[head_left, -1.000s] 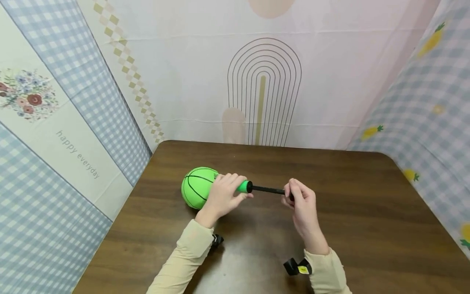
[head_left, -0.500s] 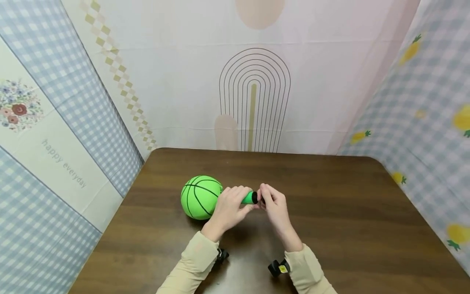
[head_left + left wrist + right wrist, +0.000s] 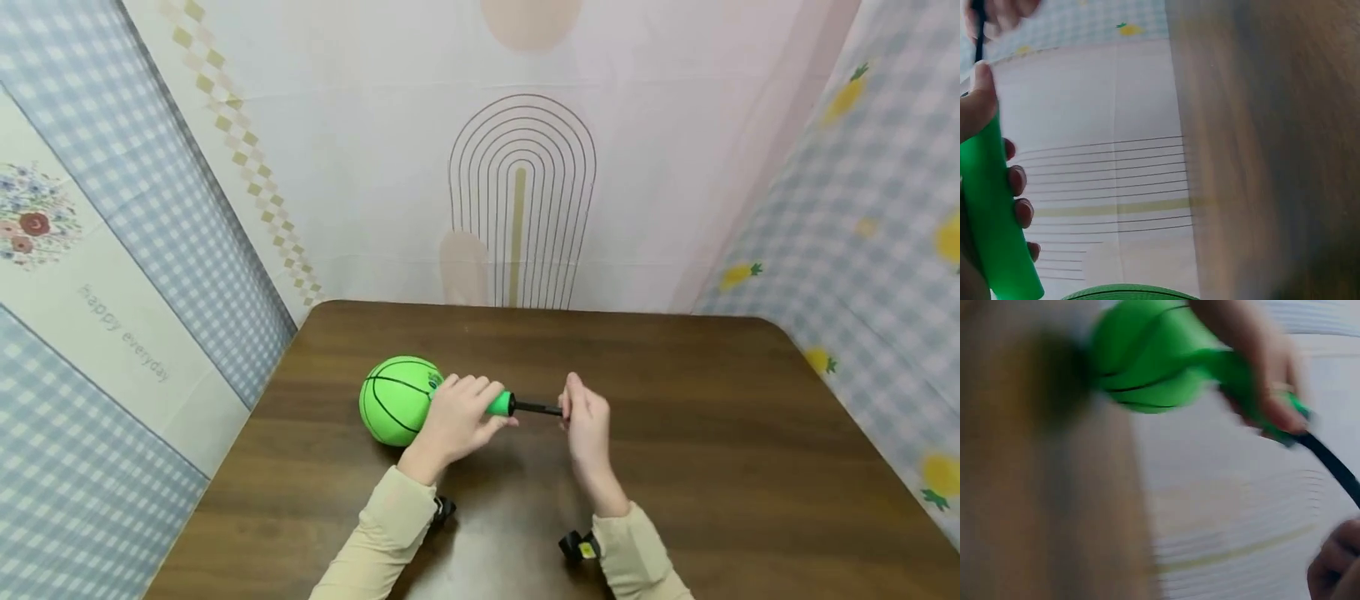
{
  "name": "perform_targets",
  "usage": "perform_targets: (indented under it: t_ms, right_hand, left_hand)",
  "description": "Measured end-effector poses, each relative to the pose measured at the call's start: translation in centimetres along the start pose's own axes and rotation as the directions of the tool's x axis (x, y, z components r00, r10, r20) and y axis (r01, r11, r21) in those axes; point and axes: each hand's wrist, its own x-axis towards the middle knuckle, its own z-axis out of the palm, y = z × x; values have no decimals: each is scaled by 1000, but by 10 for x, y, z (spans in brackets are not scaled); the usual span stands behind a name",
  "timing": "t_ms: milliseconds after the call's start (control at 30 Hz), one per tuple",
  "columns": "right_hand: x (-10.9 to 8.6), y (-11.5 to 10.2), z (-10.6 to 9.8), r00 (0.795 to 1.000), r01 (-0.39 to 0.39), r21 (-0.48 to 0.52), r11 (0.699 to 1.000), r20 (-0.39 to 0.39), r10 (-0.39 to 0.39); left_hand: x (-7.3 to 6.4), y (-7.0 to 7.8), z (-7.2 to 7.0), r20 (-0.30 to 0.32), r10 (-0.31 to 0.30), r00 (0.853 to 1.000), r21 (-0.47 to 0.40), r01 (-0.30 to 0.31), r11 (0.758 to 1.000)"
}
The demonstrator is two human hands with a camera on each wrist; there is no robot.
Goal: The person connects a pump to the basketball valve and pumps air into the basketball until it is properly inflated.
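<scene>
A green ball with black basketball lines [image 3: 393, 402] sits on the wooden table. Just to its right, my left hand [image 3: 459, 421] wraps around the green barrel of a hand pump [image 3: 999, 209]; thumb on one side, fingers curled on the other in the left wrist view. From the barrel's right end a black rod [image 3: 537, 408] sticks partway out. My right hand [image 3: 587, 427] grips the rod's outer end, its fingers hiding the handle. The right wrist view is blurred, with the pump's far end close against the ball [image 3: 1147, 356].
The brown table [image 3: 712, 450] stretches out on both sides, its back edge meeting a pale patterned curtain [image 3: 360, 192]. Checked cloth [image 3: 825, 250] hangs at the right, more at the left. Black wrist straps [image 3: 577, 546] show beneath the sleeves.
My right hand first moved left, pushing the rod into the barrel, then came back right, drawing it partway out. My left hand keeps its grip beside the ball. The head view has shifted slightly.
</scene>
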Motion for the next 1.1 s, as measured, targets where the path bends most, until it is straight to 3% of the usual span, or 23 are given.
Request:
perform_targets:
  t_ms: [100,200,333,400,467,533,633,733,833,933,1100]
  right_hand:
    - [0,17,15,999,-51,-17,999,19,51]
    - [-6,26,20,999,-27,-30,999,24,28]
    - [-4,19,21,995,70,-142,987,77,-60]
    - [-1,9,18,993,78,-150,986,103,-63]
    - [1,-2,11,993,58,-102,993,110,-46]
    - [4,-11,0,994,26,9,1000,109,-27]
    - [7,-19,-14,992,10,148,989,119,-28]
    - [9,-14,-11,993,21,238,971,111,-48]
    - [7,-1,4,996,20,298,954,83,-46]
    - [4,11,18,996,24,273,962,80,-48]
    - [-1,21,27,995,55,94,994,77,-62]
  left_hand:
    - [-1,3,2,-8,70,998,66,-70,995]
    - [-3,11,8,-12,101,995,41,-101,994]
    - [-2,11,9,-15,66,998,-36,-67,997]
    - [-2,6,5,-5,31,999,-75,-32,997]
    - [-2,0,2,1,3,1000,-91,-3,996]
    - [-1,-8,-3,3,-22,1000,-93,23,995]
    - [-1,-15,-8,0,-46,999,-77,46,996]
    - [1,-12,-7,-17,-51,999,-56,50,997]
    - [3,0,-1,-37,-33,999,-23,32,999]
    - [4,10,5,-51,-11,999,-17,10,1000]
    - [-1,17,9,-30,31,999,-39,-32,999]
